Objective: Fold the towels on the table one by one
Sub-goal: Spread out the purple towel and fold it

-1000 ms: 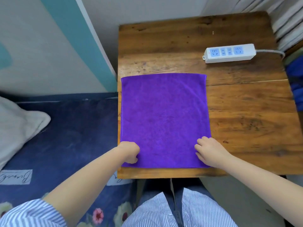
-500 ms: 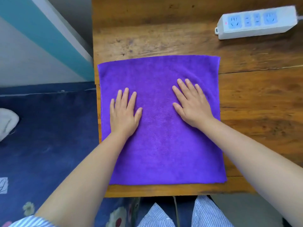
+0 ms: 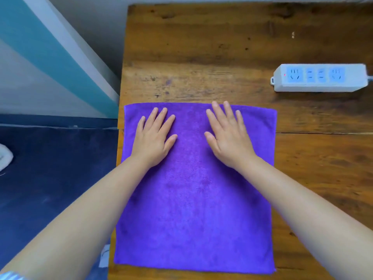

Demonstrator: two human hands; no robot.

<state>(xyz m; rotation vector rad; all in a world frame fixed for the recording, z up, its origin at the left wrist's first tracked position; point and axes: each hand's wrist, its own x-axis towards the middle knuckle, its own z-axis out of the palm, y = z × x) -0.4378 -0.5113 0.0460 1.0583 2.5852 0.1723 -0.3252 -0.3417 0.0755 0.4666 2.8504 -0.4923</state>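
Note:
A purple towel (image 3: 193, 209) lies spread flat and square on the left part of the wooden table (image 3: 222, 47). Both palms lie flat on its far half. My left hand (image 3: 154, 138) rests on the towel near the far left corner, fingers straight and spread. My right hand (image 3: 227, 136) rests to the right of it, its fingertips reaching the towel's far edge. Neither hand grips any cloth. My forearms cover parts of the towel's left and right sides.
A white power strip (image 3: 321, 78) with blue sockets lies at the table's right, beyond the towel. Left of the table runs a dark blue bed surface (image 3: 50, 178) with a bit of white cloth (image 3: 5, 158) at its edge. A teal and white wall (image 3: 40, 57) stands behind.
My hands left the towel's near corners, opened flat on its middle, and have slid away from me to its far edge. The camera leaned in closer over the table.

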